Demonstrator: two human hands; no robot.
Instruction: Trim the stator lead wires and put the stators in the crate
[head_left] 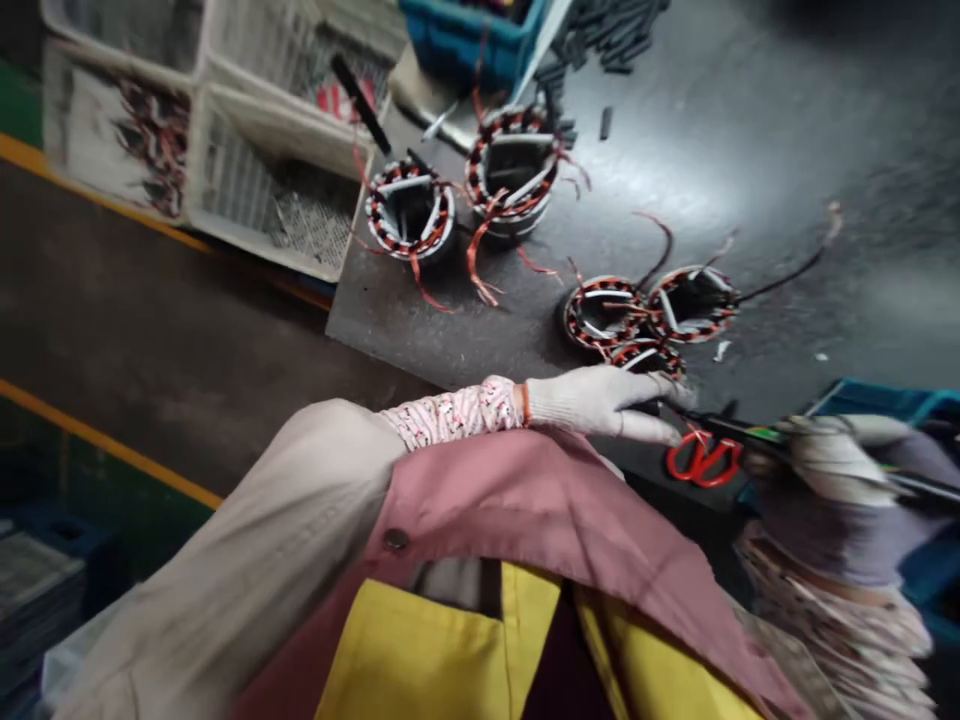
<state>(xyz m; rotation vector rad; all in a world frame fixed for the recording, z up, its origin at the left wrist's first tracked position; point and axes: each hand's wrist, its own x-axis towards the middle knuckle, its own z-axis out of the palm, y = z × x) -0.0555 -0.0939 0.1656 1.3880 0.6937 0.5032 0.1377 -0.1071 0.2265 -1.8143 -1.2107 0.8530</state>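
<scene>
Left grip [600,400], in a white knitted glove, is held partly open, thumb apart from the fingers, its tips at the near end of a dark slender piece [739,430]; whether they pinch it, I cannot tell. Right grip [832,465], also gloved and blurred, is curled closed around the other end of that piece, which runs between the two hands and shows a green patch close to the right one.

Just below the dark slender piece are red scissor handles [703,462]. Right above the left grip, three wound rings [571,320] crowd together on the grey desk [750,150], the nearest partly covered by the fingers. Dark leads bend up from the cluster, one reaching well out to the right with a coppery tip.

Farther back and to the left stand two taller wound rings [521,222], near each other, with loose copper-coloured ends splayed out around them. Behind these are a blue bin [465,50] and many scattered short black pieces [626,35]. Pale plastic crates [277,255] adjoin the desk's left end, one containing reddish wire bundles [161,145]. Beyond lies a dark floor [150,330] marked with yellow lines.
</scene>
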